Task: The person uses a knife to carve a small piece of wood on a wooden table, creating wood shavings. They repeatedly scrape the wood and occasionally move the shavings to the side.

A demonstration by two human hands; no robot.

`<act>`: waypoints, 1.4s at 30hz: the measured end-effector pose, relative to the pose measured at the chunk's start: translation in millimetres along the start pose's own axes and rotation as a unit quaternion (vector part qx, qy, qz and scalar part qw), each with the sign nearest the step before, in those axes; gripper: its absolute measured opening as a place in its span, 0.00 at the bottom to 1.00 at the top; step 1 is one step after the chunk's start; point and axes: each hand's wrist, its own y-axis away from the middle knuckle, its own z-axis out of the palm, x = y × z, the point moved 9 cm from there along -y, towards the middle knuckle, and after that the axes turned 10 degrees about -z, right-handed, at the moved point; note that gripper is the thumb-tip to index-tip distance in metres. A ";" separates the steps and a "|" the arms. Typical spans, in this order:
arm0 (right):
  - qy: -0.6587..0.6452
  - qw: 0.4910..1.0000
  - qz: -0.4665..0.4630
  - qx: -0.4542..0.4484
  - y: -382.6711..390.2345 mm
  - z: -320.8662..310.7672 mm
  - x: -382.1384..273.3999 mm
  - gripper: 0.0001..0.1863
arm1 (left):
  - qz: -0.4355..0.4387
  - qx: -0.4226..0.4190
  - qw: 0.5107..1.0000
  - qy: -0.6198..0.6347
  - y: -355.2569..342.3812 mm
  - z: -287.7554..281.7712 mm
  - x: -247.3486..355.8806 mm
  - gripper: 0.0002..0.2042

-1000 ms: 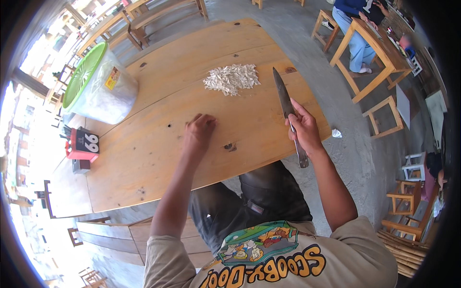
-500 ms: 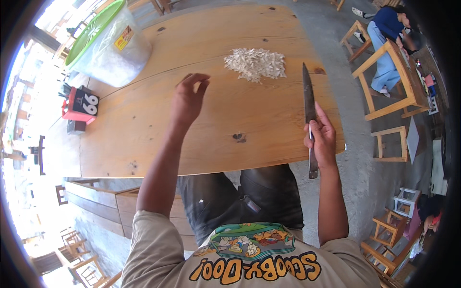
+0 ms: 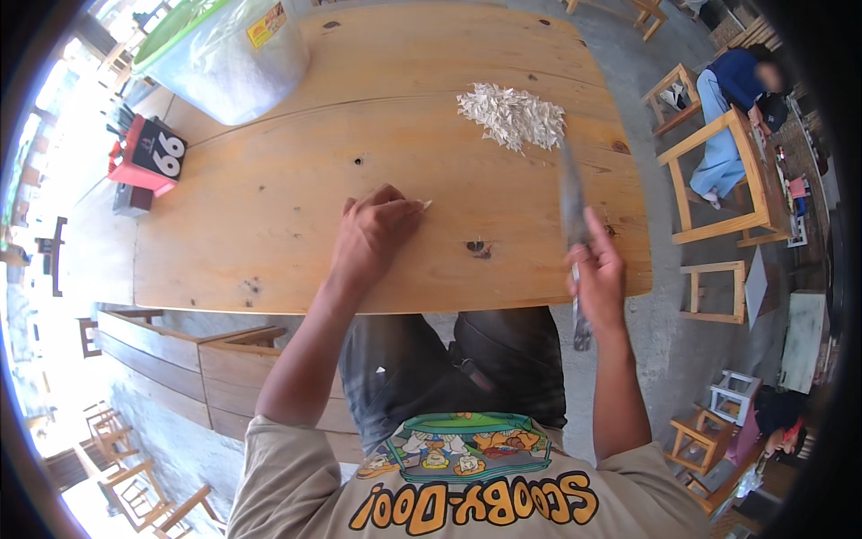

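Observation:
My left hand [image 3: 377, 232] rests low on the wooden table [image 3: 296, 260], its fingers drawn together. A small pale chip [image 3: 426, 205] pokes out at the fingertips, seemingly pinched there. Over the table's right end, my right hand [image 3: 600, 280] is wrapped around the handle of a long kitchen knife [image 3: 572, 198]. The blade points away from me and is smeared by motion. Near its tip, a heap of thin whitish chips [image 3: 514, 117] lies loose on the boards; what they are made of I cannot tell.
A large clear tub with a green lid [image 3: 235, 72] stands at the far left. Nearer, a red and black caddy [image 3: 151, 154] sits beside a small dark box. Wooden stools [image 3: 718, 180] and a person in blue [image 3: 732, 90] are off to the right.
My left hand has come down toward the near edge onto the table, and a pale chip now shows at its fingertips. The knife stays in my right hand. The whole view has shifted slightly.

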 end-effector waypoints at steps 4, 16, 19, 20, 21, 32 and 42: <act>0.261 0.936 -0.186 -0.146 48.6 68.9 -49.1 0.39 | 0.023 -0.004 1.000 -0.008 28.1 4.5 15.5 0.08; 0.370 0.867 -0.199 -0.269 79.2 118.4 -69.2 0.42 | 0.043 0.006 0.998 -0.045 42.6 5.5 21.4 0.10; 0.366 0.873 -0.192 -0.257 78.7 116.2 -69.1 0.41 | 0.079 -0.001 0.994 -0.071 47.1 7.5 32.7 0.11; 0.366 0.873 -0.190 -0.259 79.1 116.0 -68.7 0.41 | 0.092 -0.007 0.992 -0.084 48.7 7.9 37.5 0.12; 0.366 0.873 -0.187 -0.261 79.2 115.8 -68.5 0.41 | 0.093 -0.006 0.992 -0.086 48.5 6.8 39.0 0.12; 0.375 0.862 -0.174 -0.292 79.0 113.7 -68.4 0.44 | 0.143 0.018 0.982 -0.119 52.8 3.4 42.0 0.14; 0.374 0.861 -0.176 -0.297 80.4 116.9 -67.9 0.44 | 0.177 0.031 0.973 -0.143 55.5 7.9 45.1 0.16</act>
